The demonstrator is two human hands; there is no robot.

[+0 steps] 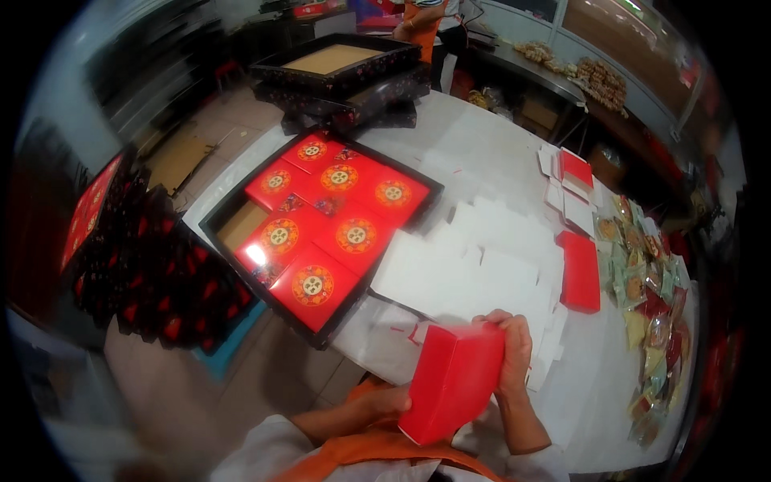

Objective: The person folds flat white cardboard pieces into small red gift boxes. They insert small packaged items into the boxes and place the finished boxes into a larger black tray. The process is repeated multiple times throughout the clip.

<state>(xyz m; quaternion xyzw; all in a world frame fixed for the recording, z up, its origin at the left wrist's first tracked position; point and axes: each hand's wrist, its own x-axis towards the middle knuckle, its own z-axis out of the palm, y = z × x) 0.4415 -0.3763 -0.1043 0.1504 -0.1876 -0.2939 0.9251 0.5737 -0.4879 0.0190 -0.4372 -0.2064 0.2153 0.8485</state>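
A plain red cardboard box (pixel 454 384) is held up in front of my body, tilted over the table's near edge. My right hand (pixel 516 353) closes on its right side near the top, fingers bent over the edge. The fingers of my left hand (pixel 387 403) are mostly hidden behind the box's lower left side, with the thumb against it. Just beyond lie flat white card pieces (pixel 462 269), overlapping on the table. To the left, a dark tray (pixel 321 333) holds several red boxes with round gold-and-orange medallions (pixel 313 285); a bare brown patch shows at its left corner.
More dark trays (pixel 337 64) are stacked at the far left. Dark patterned trays or boxes (pixel 169 281) pile up beside the table. On the right are another red box (pixel 580 271), white-and-red cartons (pixel 569 185) and many wrapped packets (pixel 646 321). A person in an orange apron (pixel 423 24) stands beyond.
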